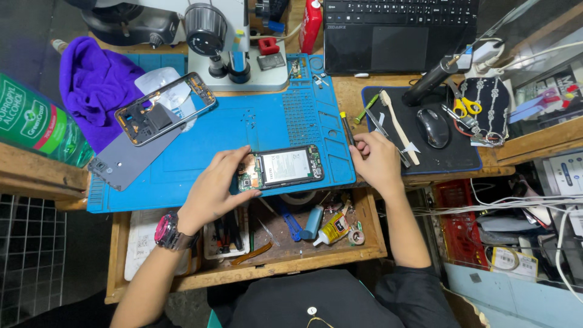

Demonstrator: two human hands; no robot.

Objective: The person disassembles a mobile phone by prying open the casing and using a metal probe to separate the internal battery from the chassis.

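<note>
Opened phone pinched at the near edge of the mat, with a cluttered drawer right under it.

From my seat, the open wooden drawer (pixel 340 243) with its yellow glue bottle (pixel 333 229) lies nearest. Just above it my left hand (pixel 214 191) pinches the left end of the black backless smartphone with exposed battery and circuit board (pixel 281 167), which rests on the blue silicone work mat (pixel 243 130). A slipped grip could tip it into the drawer. My right hand (pixel 375 161), fingers curled, rests on the mat's right edge beside a yellow-tipped tool (pixel 347 127); I cannot tell whether it holds anything. A sweep there could scatter the tools beyond.
</note>
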